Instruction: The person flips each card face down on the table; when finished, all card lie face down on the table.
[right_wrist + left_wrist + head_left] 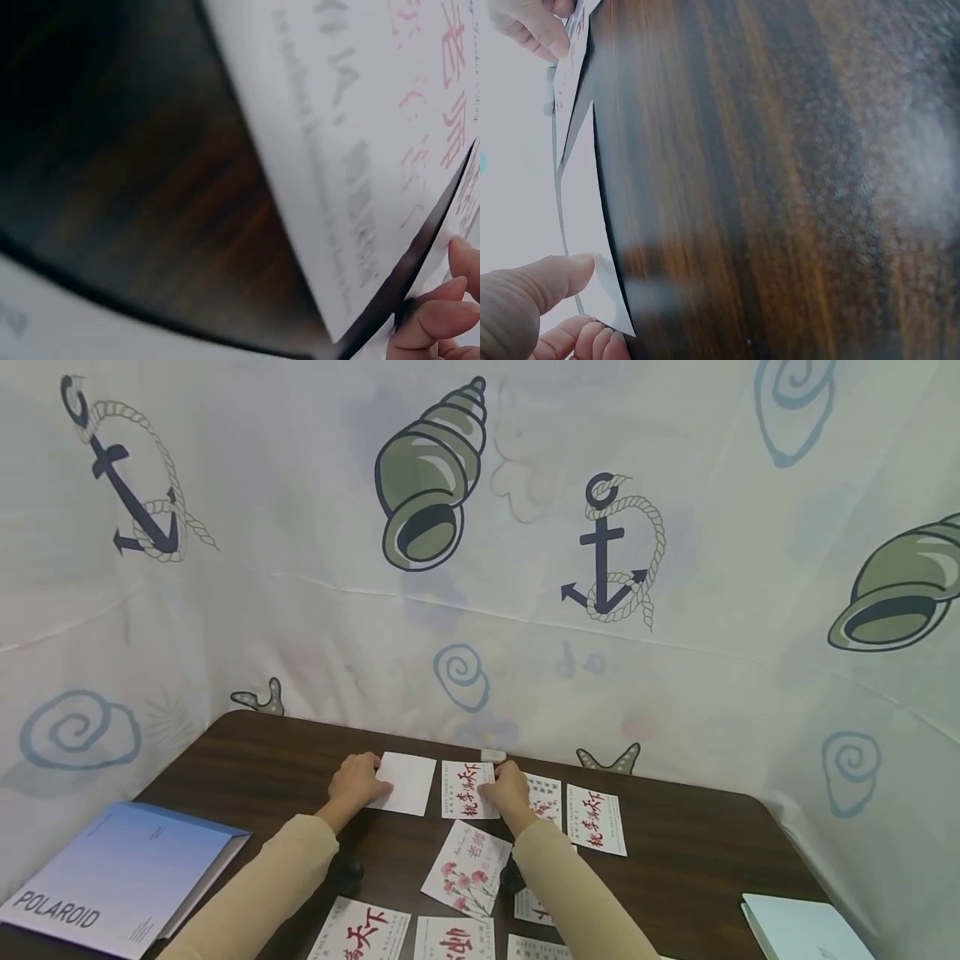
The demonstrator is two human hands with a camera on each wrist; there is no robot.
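At the far side of the table, my left hand [358, 783] pinches the left edge of a blank white card [408, 783]. In the left wrist view its thumb [574, 274] lies on the card's face, with the other fingers curled at the edge. My right hand [510, 789] grips the right edge of a card with red characters [467, 789], just right of the blank one. Close to that hand lie a partly covered printed card [546, 797] and another red-lettered card [596, 821]. A pink-flower card [467, 868] sits tilted below it, filling much of the right wrist view.
Several more printed cards, including a red-lettered one [360, 931], lie nearer me. A blue POLAROID box [120, 868] stands at the left and a pale book-like item [806, 927] at the right. A small white block [492, 756] sits at the table's back edge, before a patterned curtain.
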